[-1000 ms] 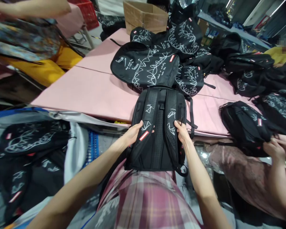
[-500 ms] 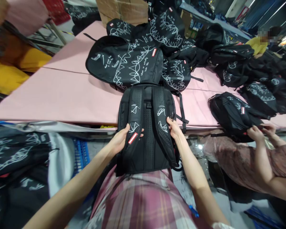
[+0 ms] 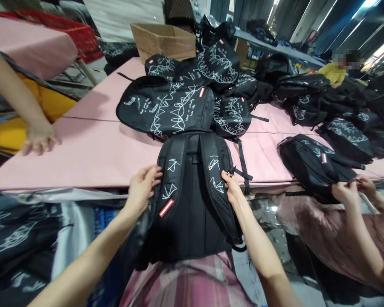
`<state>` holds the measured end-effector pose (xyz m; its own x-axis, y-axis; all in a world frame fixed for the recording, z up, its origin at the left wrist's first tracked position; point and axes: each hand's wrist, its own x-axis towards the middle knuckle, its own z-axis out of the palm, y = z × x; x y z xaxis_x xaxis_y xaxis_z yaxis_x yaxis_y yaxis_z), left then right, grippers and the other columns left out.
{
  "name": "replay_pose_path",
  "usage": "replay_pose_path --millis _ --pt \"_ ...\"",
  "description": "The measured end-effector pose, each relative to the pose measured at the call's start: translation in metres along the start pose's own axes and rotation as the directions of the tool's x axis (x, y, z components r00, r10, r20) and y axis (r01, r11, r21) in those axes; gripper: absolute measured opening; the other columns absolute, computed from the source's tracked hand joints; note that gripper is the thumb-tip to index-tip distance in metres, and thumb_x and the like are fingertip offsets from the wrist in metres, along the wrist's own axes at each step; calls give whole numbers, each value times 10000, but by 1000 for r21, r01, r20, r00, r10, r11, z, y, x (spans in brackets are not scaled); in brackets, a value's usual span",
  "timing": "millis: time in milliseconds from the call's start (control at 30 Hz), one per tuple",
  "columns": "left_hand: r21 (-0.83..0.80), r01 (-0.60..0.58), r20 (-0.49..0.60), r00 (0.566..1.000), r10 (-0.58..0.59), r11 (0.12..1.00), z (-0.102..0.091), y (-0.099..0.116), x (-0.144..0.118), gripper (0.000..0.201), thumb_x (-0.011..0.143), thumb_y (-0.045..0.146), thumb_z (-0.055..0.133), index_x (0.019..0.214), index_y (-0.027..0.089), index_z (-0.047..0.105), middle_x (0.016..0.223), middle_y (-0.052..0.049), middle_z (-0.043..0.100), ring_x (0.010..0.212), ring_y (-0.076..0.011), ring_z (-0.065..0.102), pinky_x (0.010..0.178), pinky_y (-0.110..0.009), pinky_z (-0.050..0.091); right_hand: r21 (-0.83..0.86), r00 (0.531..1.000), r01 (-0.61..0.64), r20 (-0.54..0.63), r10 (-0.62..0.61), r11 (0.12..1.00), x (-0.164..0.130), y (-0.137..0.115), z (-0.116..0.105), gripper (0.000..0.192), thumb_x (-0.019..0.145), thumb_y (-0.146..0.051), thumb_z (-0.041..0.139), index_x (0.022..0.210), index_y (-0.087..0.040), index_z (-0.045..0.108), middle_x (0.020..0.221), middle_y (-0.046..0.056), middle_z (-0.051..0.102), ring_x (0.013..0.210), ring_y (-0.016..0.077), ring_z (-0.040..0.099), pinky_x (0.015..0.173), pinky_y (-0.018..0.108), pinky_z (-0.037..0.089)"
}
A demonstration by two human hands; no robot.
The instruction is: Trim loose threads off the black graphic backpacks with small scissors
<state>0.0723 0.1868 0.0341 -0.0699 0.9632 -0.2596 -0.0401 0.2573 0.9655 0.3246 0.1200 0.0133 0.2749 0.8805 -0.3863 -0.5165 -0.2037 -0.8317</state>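
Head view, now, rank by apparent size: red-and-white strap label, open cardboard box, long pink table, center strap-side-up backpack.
1. long pink table
2. center strap-side-up backpack
3. open cardboard box
4. red-and-white strap label

Backpack is nearer the camera than the box.

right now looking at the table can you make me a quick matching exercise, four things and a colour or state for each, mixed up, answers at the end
Things:
1. wearer's right hand
2. nearest backpack
3. cardboard box
4. plastic crate

Colours or states:
A. red
B. thumb at a shoulder strap
C. brown
D. black, with white-marked straps

Pairs: 1-B, 2-D, 3-C, 4-A
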Motion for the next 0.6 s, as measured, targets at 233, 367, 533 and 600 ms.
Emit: replay_pose_path --millis 233,367,533,600 --pt "321 -540 79 834 546 778 63 91 80 292 804 317 514 1011 148 629 994 -65 671 903 -177 593 844 -277 436 204 997 -51 74 37 978 79 -78 30 286 748 -372 652 609 -196 474 402 -76 412 336 63 358 331 191 308" --pt "412 -623 271 781 563 665 116 111 117 286 825 303 483 1023 176 647 1017 -54 674 905 -192 597 873 -281 408 235 988 -41 156 4 971 106 -100 21 232 740 -238 639 605 -190 457 430 -101 377 338 28 242 331 150 238" --pt "145 -768 599 570 562 624 182 109 155 310 764 286 584 1057 215 659 1126 -32 642 1082 -210 538 976 -262 323 205 974 -106 218 60 973 115 -97 11 188 752 -214 602 614 -183 478 447 -91 363 356 39 215 340 156 222" --pt "45 -751 757 456 469 658 201 110 164 282 724 280 619 993 228 685 1062 -10 665 1035 -199 554 947 -240 336 185 970 -130 228 86 974 116 -95 9 145 764 -214 588 647 -180 510 459 -85 382 357 42 223 342 158 226"
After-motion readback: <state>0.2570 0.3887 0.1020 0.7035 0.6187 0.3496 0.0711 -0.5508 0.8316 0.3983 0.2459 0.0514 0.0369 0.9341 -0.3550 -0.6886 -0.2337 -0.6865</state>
